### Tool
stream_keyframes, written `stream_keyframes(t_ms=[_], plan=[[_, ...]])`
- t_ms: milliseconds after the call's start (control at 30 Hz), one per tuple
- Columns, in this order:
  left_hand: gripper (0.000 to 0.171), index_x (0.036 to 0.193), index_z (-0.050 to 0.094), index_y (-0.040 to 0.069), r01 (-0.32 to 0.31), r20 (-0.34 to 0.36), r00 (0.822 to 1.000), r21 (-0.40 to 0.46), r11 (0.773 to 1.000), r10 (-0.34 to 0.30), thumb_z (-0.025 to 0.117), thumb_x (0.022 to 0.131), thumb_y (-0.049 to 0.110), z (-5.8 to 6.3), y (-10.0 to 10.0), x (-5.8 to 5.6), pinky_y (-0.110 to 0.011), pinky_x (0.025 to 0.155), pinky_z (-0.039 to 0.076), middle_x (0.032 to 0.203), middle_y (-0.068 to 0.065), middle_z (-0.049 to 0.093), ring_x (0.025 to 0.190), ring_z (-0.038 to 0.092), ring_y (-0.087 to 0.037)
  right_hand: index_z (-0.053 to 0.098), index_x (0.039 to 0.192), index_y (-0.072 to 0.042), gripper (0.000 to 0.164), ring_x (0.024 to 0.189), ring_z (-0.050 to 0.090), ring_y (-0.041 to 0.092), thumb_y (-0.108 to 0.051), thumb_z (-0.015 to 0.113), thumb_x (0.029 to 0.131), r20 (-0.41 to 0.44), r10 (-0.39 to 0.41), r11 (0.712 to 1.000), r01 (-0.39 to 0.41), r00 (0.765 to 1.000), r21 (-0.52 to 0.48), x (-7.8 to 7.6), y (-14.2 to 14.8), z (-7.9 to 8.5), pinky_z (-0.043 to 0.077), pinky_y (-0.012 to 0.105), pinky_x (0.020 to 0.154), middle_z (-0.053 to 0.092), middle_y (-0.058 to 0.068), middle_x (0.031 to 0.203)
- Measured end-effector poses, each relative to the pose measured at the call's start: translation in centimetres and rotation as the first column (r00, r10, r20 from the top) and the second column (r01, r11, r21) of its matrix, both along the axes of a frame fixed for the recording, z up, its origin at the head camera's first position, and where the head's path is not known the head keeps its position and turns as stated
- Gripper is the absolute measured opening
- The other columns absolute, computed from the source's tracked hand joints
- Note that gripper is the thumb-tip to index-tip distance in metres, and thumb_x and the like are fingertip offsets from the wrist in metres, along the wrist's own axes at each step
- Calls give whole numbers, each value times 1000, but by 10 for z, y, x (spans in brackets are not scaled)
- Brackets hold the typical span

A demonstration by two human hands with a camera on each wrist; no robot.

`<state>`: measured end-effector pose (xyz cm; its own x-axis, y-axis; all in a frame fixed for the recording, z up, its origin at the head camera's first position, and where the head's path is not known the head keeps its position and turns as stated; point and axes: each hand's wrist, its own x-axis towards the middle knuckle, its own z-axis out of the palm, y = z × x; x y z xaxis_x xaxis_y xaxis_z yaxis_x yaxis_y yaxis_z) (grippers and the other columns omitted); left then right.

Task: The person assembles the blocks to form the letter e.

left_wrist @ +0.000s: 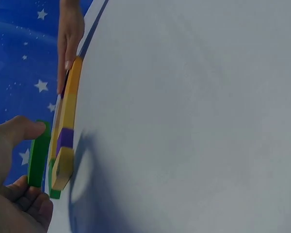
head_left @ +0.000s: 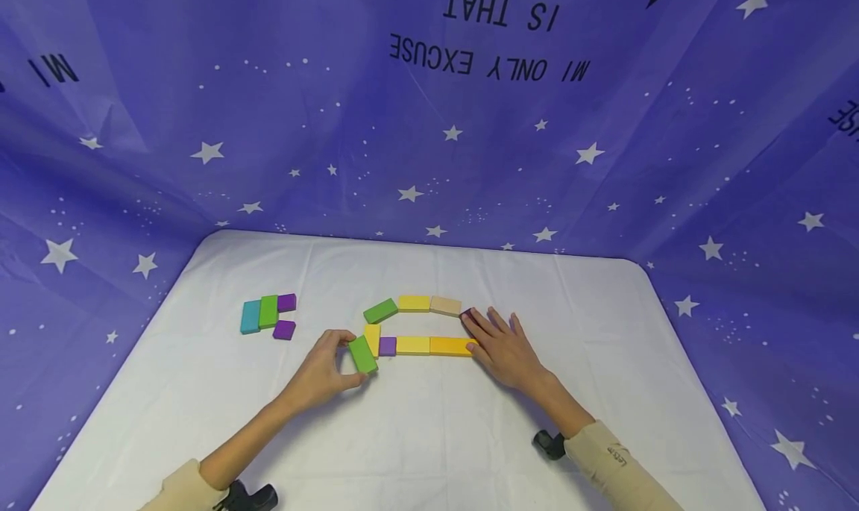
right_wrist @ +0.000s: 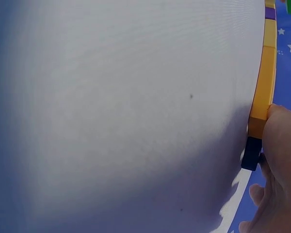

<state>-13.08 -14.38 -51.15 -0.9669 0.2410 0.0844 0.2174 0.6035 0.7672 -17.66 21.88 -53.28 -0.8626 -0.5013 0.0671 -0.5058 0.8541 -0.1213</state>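
Observation:
In the head view my left hand (head_left: 329,373) pinches a green block (head_left: 363,354) between thumb and fingers. That block is held beside a yellow block (head_left: 372,340), at the left end of a ring of blocks. My right hand (head_left: 506,353) lies at the ring's right end with fingers extended. Its fingertips touch a dark purple block (head_left: 468,314), mostly covered by them, and its thumb meets the orange block (head_left: 451,346). The ring's near row also has a purple block (head_left: 387,346) and a yellow block (head_left: 412,345). In the left wrist view the pinched green block (left_wrist: 39,154) appears raised.
The ring's far side has a green block (head_left: 380,311), a yellow block (head_left: 414,303) and a beige block (head_left: 446,306). To the left sit a teal block (head_left: 250,317), a green block (head_left: 268,312) and two purple blocks (head_left: 285,330). A starry purple cloth (head_left: 376,123) hangs behind the white table (head_left: 429,436).

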Motion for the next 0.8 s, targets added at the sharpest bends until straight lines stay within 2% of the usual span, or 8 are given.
stream_keyframes(t_ms=[200,333,600,800], plan=[[64,119,56,-3,15,16,1000,11,1000,-15,90,68,15,-9,11,15,-46,96,45,115,-9,56,105,54,-26,37,156,-20,56,145,27,38,-44,44,105,19,-6,1000,6,1000,0,1,0,1,16,69,111,34,4,158],[63,118,57,-1,7,36,999,10,1000,-7,91,67,14,-14,17,21,-46,99,44,114,-6,56,106,53,-24,38,155,-20,56,145,27,38,-44,45,105,17,-6,1000,6,1000,-8,1,0,1,16,69,112,35,4,158],[61,117,59,1,-14,30,999,-4,1000,14,91,67,17,-20,20,24,-45,97,44,111,-4,56,107,50,-25,39,155,-19,55,144,29,38,-42,46,105,-3,-1,1000,1,1000,-25,1,0,0,17,69,111,36,4,157],[62,118,59,1,-27,15,1000,-33,999,28,91,67,17,-22,23,25,-44,96,44,111,-6,57,107,49,-26,37,156,-20,56,145,28,37,-44,45,105,1,2,1000,-2,1000,0,0,1,-1,17,68,112,34,3,158]])
